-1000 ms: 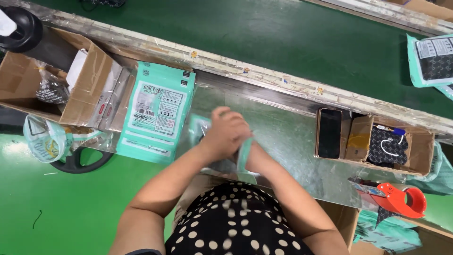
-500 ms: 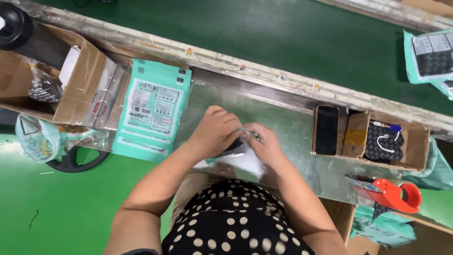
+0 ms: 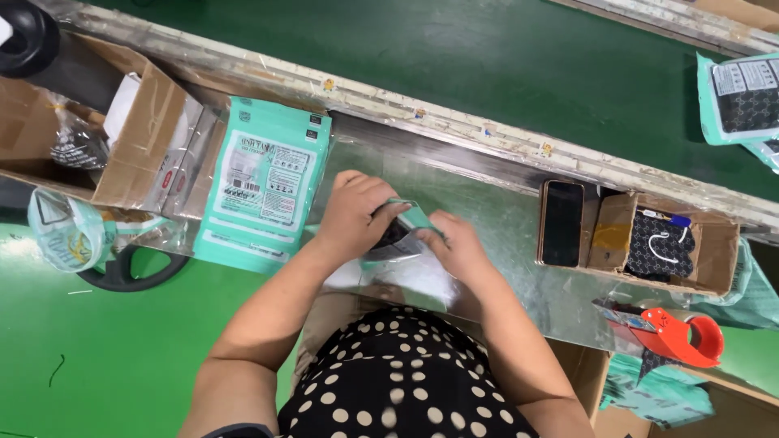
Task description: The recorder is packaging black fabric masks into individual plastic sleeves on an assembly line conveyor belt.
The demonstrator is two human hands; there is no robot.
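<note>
Head view: left hand (image 3: 357,212) and right hand (image 3: 456,243) meet over the shiny metal desk (image 3: 503,219), both closed on one small teal-and-clear plastic pouch with dark contents (image 3: 402,231). The pouch lies between the two hands, its long axis running roughly left to right; the left hand covers more of it. A stack of teal printed pouches (image 3: 264,182) lies just left of the left hand.

Pouch stack (image 3: 266,180) on table (image 3: 519,235), left of both hands. Cardboard box (image 3: 142,150) further left. Phone (image 3: 562,223) right of hands, beside small box (image 3: 673,243). Tape dispenser (image 3: 677,334) before small box. Conveyor belt (image 3: 454,65) behind table.
</note>
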